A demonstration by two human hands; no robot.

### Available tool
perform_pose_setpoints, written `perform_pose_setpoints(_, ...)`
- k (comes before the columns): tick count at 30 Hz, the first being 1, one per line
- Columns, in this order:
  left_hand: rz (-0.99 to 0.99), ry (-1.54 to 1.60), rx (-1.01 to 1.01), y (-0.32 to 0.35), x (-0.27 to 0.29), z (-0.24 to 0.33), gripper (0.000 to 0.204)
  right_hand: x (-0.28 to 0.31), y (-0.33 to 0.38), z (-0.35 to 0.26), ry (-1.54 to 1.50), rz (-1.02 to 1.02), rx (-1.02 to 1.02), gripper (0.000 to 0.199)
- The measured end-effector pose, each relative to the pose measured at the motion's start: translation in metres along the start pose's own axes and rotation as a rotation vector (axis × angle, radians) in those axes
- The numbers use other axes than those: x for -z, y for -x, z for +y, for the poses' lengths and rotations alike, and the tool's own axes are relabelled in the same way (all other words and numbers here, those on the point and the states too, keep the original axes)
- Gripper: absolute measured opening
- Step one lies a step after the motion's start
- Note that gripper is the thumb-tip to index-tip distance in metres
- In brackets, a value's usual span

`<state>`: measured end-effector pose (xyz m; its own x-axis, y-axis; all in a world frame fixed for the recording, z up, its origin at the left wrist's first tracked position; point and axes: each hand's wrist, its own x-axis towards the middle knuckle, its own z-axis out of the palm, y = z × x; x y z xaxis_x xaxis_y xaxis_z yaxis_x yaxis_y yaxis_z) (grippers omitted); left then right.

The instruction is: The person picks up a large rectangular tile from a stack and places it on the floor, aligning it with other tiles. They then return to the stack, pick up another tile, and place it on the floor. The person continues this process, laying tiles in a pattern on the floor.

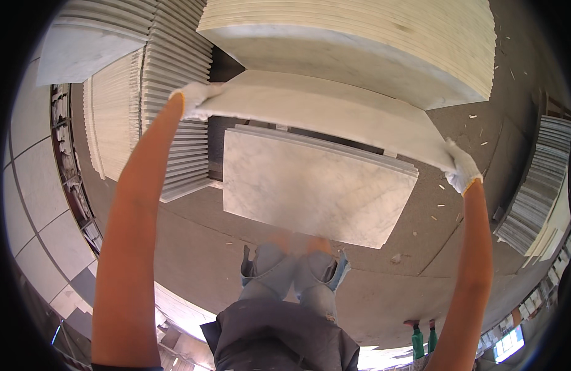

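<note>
My two hands, both in white work gloves, hold a long, pale marble slab by its opposite ends. My left hand grips its left end, close to the stack of slabs on that side. The right end is in my right hand, over the floor. The slab spans the space between a large far stack and a few nearer marble slabs whose broad grey-veined face is toward me. Gloves and slab partly hide my fingertips.
Ribbed stacks of slabs stand close on the left. Another row of slabs is at the far right. Small white chips lie on the brown floor. Two green shapes with reddish tips show at the lower right.
</note>
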<state>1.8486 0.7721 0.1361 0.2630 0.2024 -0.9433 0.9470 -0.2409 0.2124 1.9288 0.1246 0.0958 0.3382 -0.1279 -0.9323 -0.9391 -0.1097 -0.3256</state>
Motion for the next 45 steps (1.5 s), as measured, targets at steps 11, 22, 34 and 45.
perform_pose_setpoints(11, -0.497, 1.141, -0.626, 0.055, -0.032, -0.023, 0.053, -0.071, 0.081, 0.013, -0.650, -0.966, 0.524, 0.046)
perform_pose_setpoints(22, -0.074, -0.659, -0.500, 0.343, -0.212, -0.449, 0.031, -0.026, 0.252, 0.359, -0.119, -0.279, -0.204, 0.032)
perform_pose_setpoints(34, 0.110, 0.739, 0.192, 0.416, -0.216, -0.473, 0.030, -0.035, 0.245, 0.227, 0.025, -0.414, -0.119, 0.011)
perform_pose_setpoints(45, 0.180, 0.249, 0.202, 0.419, -0.126, -0.512, 0.044, -0.313, 0.287, 0.025, 0.213, -0.626, 0.729, 0.023)
